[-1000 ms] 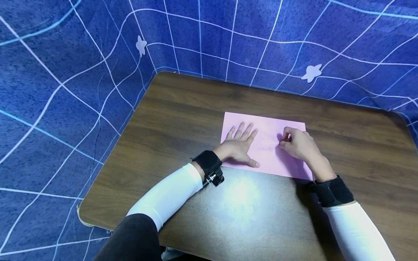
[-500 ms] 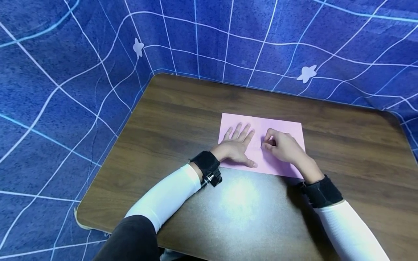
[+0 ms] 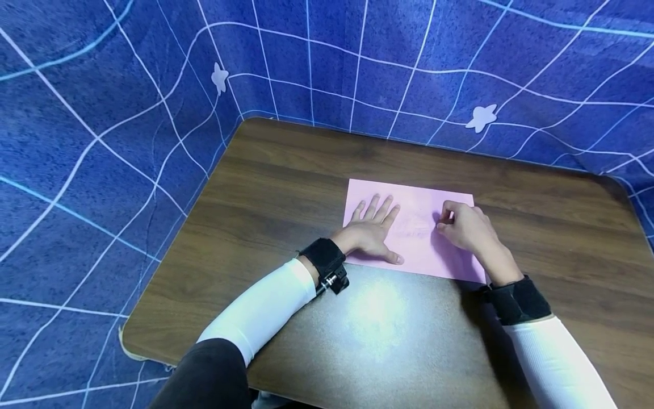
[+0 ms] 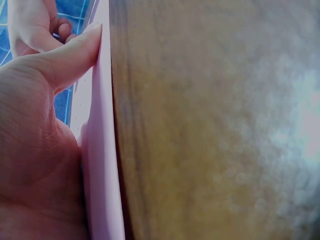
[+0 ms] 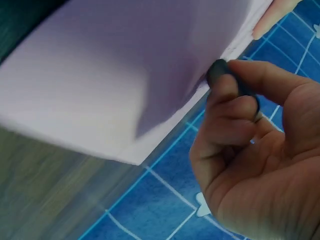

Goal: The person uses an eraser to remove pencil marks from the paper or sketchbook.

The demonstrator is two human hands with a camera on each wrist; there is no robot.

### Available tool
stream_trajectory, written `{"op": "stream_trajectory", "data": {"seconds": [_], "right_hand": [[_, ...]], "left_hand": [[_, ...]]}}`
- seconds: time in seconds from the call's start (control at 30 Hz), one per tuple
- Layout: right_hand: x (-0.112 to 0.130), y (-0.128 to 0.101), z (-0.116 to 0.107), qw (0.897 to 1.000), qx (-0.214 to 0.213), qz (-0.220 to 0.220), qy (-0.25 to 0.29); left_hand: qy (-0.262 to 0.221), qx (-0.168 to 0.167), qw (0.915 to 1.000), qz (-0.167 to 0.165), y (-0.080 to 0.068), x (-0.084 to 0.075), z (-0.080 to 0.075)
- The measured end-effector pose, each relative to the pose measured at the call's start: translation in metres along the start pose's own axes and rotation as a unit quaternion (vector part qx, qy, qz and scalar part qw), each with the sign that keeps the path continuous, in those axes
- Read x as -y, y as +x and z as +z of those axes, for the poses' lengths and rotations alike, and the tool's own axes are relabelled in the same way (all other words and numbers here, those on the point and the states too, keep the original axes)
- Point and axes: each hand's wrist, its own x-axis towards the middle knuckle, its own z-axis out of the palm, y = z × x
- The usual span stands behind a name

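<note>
**Two hands on a pink sheet of paper**

A pink sheet of paper [image 3: 415, 227] lies flat on a brown wooden desk [image 3: 286, 187], a little beyond the middle and nearer the far edge. The left hand [image 3: 372, 233] rests on the left part of the sheet, palm down, fingers straight and spread, thumb stretched out along the near edge. The left wrist view shows the heel of that hand and the thumb pressing flat on the paper, right by its edge.

The right hand [image 3: 467, 229] sits on the right part of the sheet, fingers curled, their tips bearing on the paper. In the right wrist view the thumb and forefinger meet around a small dark thing [image 5: 220, 70] held against the sheet; what it is cannot be told.

Both forearms wear white sleeves [image 3: 260, 307] and black wrist straps [image 3: 324, 258]. A blue cloth with white lines [image 3: 102, 113] hangs behind and to the left of the desk.
</note>
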Motion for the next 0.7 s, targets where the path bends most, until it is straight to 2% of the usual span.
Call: {"op": "stream_trajectory", "data": {"seconds": [0.13, 0.3, 0.37, 0.57, 0.7], "right_hand": [[0.012, 0.000, 0.001, 1.000, -0.002, -0.005, -0.020], [0.028, 0.003, 0.014, 0.998, 0.014, -0.060, 0.023], [0.030, 0.003, 0.020, 0.997, 0.025, -0.068, 0.036], [0.023, 0.000, 0.022, 0.997, 0.033, -0.047, 0.054], [0.016, 0.001, 0.015, 0.998, 0.023, -0.031, 0.047]], "left_hand": [[-0.001, 0.006, 1.0000, -0.003, 0.001, -0.001, 0.000], [0.001, -0.003, 1.0000, 0.006, -0.003, -0.001, 0.000], [0.007, -0.005, 0.9999, 0.008, -0.003, -0.002, 0.002], [0.009, 0.012, 0.9999, -0.004, 0.002, -0.002, 0.005], [0.015, -0.002, 0.9999, 0.000, -0.001, -0.002, -0.001]]}}
